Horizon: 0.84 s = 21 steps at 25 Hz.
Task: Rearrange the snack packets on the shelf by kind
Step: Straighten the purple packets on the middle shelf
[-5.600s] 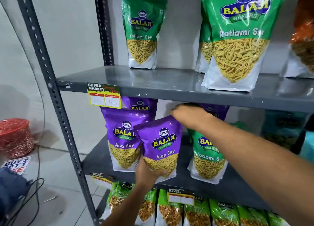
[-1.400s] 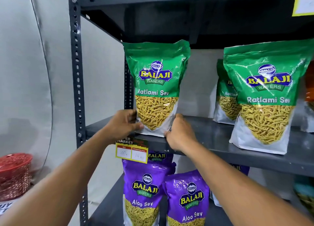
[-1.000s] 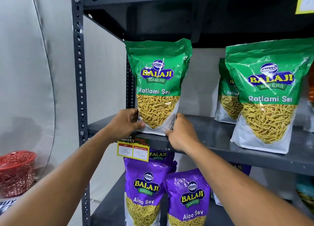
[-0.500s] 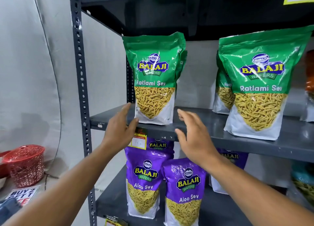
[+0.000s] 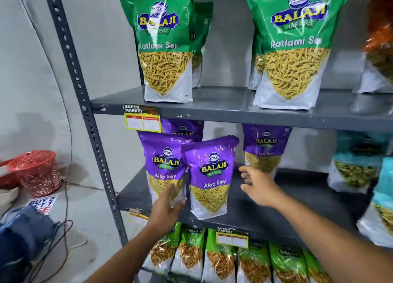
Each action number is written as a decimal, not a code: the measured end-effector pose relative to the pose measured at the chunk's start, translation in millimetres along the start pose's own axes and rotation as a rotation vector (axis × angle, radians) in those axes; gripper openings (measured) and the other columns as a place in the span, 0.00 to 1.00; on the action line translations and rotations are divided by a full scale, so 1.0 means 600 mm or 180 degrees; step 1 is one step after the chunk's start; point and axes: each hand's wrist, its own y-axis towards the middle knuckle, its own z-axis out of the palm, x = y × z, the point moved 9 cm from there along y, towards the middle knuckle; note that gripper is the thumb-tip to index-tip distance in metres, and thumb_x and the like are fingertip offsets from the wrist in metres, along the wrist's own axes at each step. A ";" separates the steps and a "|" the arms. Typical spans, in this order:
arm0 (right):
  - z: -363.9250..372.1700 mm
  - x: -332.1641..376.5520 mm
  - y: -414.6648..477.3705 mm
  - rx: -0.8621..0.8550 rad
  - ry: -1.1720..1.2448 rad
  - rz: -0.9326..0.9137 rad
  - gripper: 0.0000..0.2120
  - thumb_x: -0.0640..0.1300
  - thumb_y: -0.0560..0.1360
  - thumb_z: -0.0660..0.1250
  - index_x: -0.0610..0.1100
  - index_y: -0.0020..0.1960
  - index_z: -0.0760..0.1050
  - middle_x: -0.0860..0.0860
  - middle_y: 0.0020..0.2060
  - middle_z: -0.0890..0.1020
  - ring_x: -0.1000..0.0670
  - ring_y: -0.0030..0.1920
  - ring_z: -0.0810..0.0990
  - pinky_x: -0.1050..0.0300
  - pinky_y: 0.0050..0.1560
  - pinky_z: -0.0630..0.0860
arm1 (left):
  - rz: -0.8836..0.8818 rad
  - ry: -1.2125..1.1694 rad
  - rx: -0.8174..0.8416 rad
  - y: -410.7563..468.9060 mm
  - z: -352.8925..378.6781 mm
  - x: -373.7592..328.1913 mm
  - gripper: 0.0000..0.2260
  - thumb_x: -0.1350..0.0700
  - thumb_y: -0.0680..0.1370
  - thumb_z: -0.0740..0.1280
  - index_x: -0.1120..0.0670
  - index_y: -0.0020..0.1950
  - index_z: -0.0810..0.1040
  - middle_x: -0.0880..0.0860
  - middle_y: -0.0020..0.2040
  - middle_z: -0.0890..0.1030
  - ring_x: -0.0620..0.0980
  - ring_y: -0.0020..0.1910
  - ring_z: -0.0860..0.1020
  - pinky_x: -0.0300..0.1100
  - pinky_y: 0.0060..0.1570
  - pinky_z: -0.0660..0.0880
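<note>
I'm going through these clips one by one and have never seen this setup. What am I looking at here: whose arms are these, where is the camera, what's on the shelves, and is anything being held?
There is no robot. A person wears one wide-angle camera on the head, looking forward and down, so the two bare arms coming up from the bottom are theirs. Ahead is a grey metal shelf rack. The upper shelf carries green Ratlami Sev packets; the middle shelf carries purple Aloo Sev packets, with teal packets further right; smaller green packets stand below. The left hand lies against the lower front of the leftmost purple packet; whether it grips is unclear. The right hand is open, beside the packets, holding nothing. A red basket sits on the floor.
</note>
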 end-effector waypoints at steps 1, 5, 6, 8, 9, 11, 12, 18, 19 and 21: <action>0.021 -0.024 0.005 0.0053 0.0164 0.0180 0.23 0.31 0.71 0.66 0.39 0.65 0.68 0.44 0.51 0.76 0.48 0.46 0.76 0.59 0.51 0.73 | -0.0186 -0.0249 0.0132 -0.002 0.025 0.015 0.24 0.62 0.77 0.70 0.60 0.71 0.67 0.55 0.66 0.74 0.52 0.65 0.73 0.45 0.60 0.71; 0.098 -0.095 0.035 0.0162 0.0839 0.0731 0.24 0.24 0.71 0.62 0.34 0.66 0.64 0.45 0.46 0.72 0.53 0.35 0.69 0.65 0.37 0.70 | -0.0425 -0.0519 0.0338 0.017 0.086 0.037 0.13 0.67 0.75 0.70 0.61 0.57 0.73 0.53 0.50 0.80 0.50 0.49 0.78 0.35 0.46 0.75; 0.121 -0.108 0.043 0.0277 0.0824 0.0769 0.26 0.25 0.71 0.64 0.36 0.66 0.63 0.48 0.47 0.70 0.55 0.37 0.70 0.64 0.40 0.70 | -0.0433 -0.0482 0.0311 0.026 0.093 0.040 0.11 0.68 0.73 0.71 0.59 0.51 0.73 0.49 0.42 0.79 0.45 0.40 0.78 0.27 0.38 0.72; 0.166 -0.133 0.050 0.0554 0.0610 0.0728 0.29 0.30 0.69 0.69 0.46 0.64 0.63 0.52 0.48 0.72 0.55 0.43 0.72 0.61 0.46 0.70 | -0.0409 -0.0440 0.0375 0.042 0.106 0.044 0.13 0.69 0.70 0.73 0.57 0.45 0.71 0.46 0.35 0.76 0.34 0.32 0.75 0.24 0.31 0.70; 0.179 -0.141 0.052 0.0593 0.0573 0.0697 0.31 0.32 0.68 0.71 0.48 0.65 0.64 0.53 0.49 0.75 0.54 0.46 0.74 0.59 0.49 0.71 | -0.0417 -0.0450 0.0477 0.049 0.116 0.047 0.14 0.69 0.69 0.74 0.57 0.45 0.72 0.47 0.36 0.79 0.33 0.34 0.76 0.25 0.35 0.72; 0.195 -0.148 0.056 0.0646 0.0751 0.0665 0.32 0.34 0.66 0.73 0.48 0.67 0.66 0.53 0.55 0.78 0.52 0.54 0.76 0.56 0.57 0.73 | -0.0533 -0.0634 0.0683 0.059 0.133 0.058 0.16 0.69 0.67 0.77 0.54 0.44 0.75 0.46 0.39 0.84 0.39 0.39 0.80 0.35 0.43 0.77; 0.206 -0.148 0.058 0.0717 0.0892 0.0625 0.33 0.33 0.66 0.73 0.47 0.67 0.66 0.52 0.57 0.78 0.52 0.56 0.76 0.55 0.60 0.72 | -0.0602 -0.0692 0.0716 0.063 0.139 0.067 0.15 0.67 0.66 0.78 0.53 0.41 0.76 0.45 0.36 0.85 0.41 0.37 0.81 0.37 0.40 0.78; 0.218 -0.185 0.044 0.0340 0.1841 0.0768 0.31 0.22 0.66 0.68 0.37 0.65 0.66 0.48 0.50 0.78 0.51 0.48 0.78 0.51 0.55 0.76 | -0.0750 -0.0628 0.0643 0.087 0.155 0.096 0.13 0.60 0.65 0.80 0.64 0.41 0.80 0.60 0.39 0.86 0.62 0.42 0.85 0.58 0.44 0.82; 0.210 -0.196 0.034 0.0284 0.1828 0.0770 0.30 0.22 0.66 0.69 0.37 0.65 0.66 0.49 0.49 0.78 0.52 0.46 0.78 0.53 0.53 0.76 | -0.0685 -0.0622 0.0727 0.090 0.168 0.088 0.14 0.60 0.65 0.80 0.65 0.42 0.80 0.63 0.41 0.86 0.64 0.44 0.84 0.61 0.46 0.81; 0.181 -0.231 0.009 0.0151 0.1706 0.0797 0.29 0.25 0.66 0.71 0.40 0.63 0.67 0.53 0.48 0.78 0.56 0.46 0.79 0.56 0.51 0.76 | -0.0534 -0.0687 0.0959 0.088 0.212 0.060 0.13 0.61 0.66 0.79 0.66 0.44 0.80 0.67 0.44 0.85 0.67 0.48 0.83 0.64 0.50 0.79</action>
